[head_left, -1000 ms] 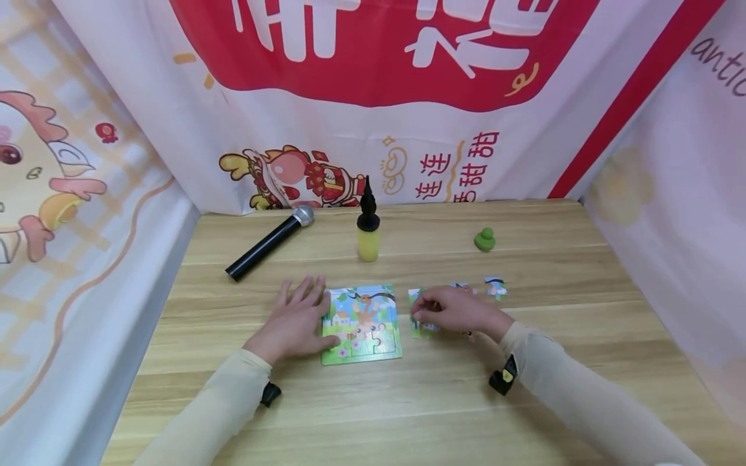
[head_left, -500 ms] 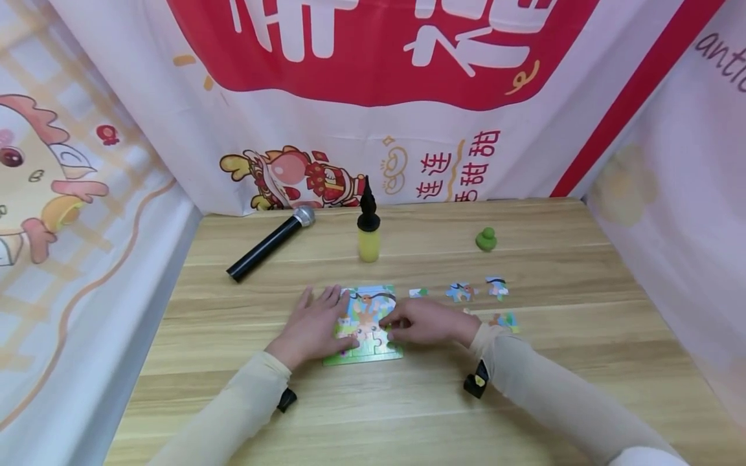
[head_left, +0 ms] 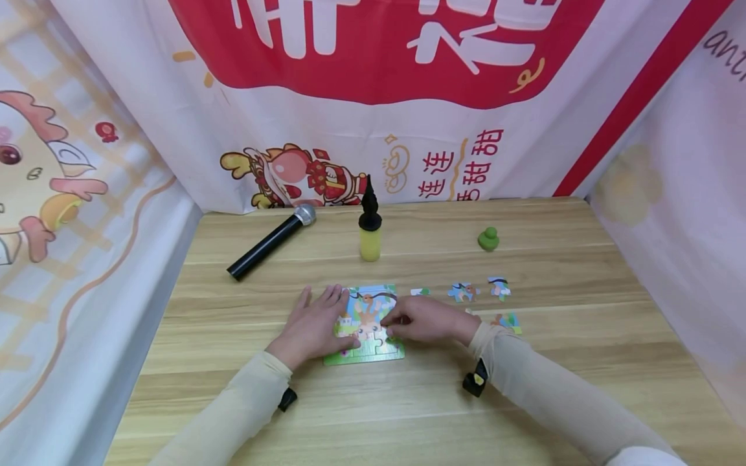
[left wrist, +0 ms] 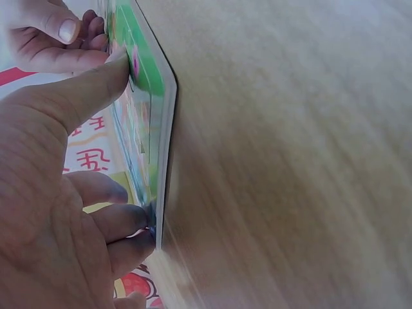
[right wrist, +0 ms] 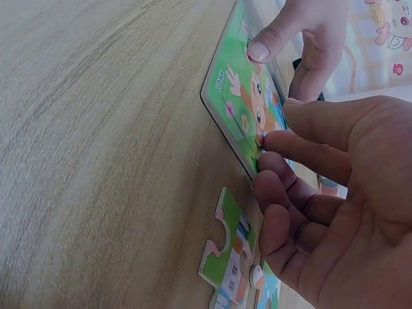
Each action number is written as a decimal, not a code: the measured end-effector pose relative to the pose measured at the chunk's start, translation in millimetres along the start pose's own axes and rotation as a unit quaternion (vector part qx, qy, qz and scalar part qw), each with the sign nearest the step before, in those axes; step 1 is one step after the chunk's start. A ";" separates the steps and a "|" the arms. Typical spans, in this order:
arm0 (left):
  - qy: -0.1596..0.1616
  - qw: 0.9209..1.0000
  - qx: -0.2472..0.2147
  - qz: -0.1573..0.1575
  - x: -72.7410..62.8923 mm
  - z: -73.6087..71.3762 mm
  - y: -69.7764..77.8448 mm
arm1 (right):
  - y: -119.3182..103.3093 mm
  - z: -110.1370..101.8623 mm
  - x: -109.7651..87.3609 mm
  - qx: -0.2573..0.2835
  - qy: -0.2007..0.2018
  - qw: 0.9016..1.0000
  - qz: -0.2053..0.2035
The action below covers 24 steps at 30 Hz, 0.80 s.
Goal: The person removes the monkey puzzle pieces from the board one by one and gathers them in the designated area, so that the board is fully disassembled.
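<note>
A square jigsaw puzzle board (head_left: 364, 357) with a cartoon giraffe picture lies flat on the table. On its left side rests my left hand (head_left: 315, 329), fingers spread out and the thumb on the picture, as the left wrist view shows. At the board's right side, my right hand (head_left: 422, 320) has its thumb and index finger brought together low over the picture. Between these fingertips it pinches a puzzle piece that is almost wholly hidden. Beside the board, loose puzzle pieces (right wrist: 235, 264) lie under the right palm.
Farther right are more loose pieces, one with a dark branch (head_left: 498, 288) and one with green and blue (head_left: 509, 322). Behind the board stand a yellow bottle with a black top (head_left: 370, 243), a black microphone (head_left: 268, 246) and a small green toy (head_left: 488, 239). Printed cloth (head_left: 326, 116) encloses the table.
My right hand has moved left from the loose pieces to the board's right side, then stayed there. My left hand has shifted slightly right, farther onto the board.
</note>
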<state>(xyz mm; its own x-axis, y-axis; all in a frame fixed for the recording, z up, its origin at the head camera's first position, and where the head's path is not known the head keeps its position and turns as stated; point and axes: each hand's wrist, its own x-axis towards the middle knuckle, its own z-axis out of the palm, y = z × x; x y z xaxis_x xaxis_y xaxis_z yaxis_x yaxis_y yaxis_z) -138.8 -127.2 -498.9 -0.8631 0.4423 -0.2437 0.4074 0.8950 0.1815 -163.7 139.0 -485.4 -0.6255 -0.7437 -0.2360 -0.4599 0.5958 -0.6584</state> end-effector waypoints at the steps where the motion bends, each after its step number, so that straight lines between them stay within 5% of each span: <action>1: 0.000 1.000 0.000 0.000 0.0 0.2 -0.3 | 0.2 0.0 0.1 -0.001 0.001 1.000 -0.002; 18: 0.007 1.000 -0.008 -0.003 -1.0 1.9 -0.8 | 6.5 4.7 5.3 0.063 0.021 0.998 -0.023; 24: 0.005 1.000 -0.004 -0.003 -0.4 1.9 -0.7 | 16.7 -1.6 -14.1 0.181 0.025 0.983 0.005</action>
<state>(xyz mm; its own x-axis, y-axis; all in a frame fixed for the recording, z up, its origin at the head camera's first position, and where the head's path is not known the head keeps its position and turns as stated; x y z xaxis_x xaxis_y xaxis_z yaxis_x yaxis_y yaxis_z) -138.2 -127.9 -500.7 -0.8681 0.4371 -0.2353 0.4005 0.8967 0.1885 -163.6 159.9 -492.0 -0.6625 -0.7176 -0.2147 -0.2046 0.4491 -0.8697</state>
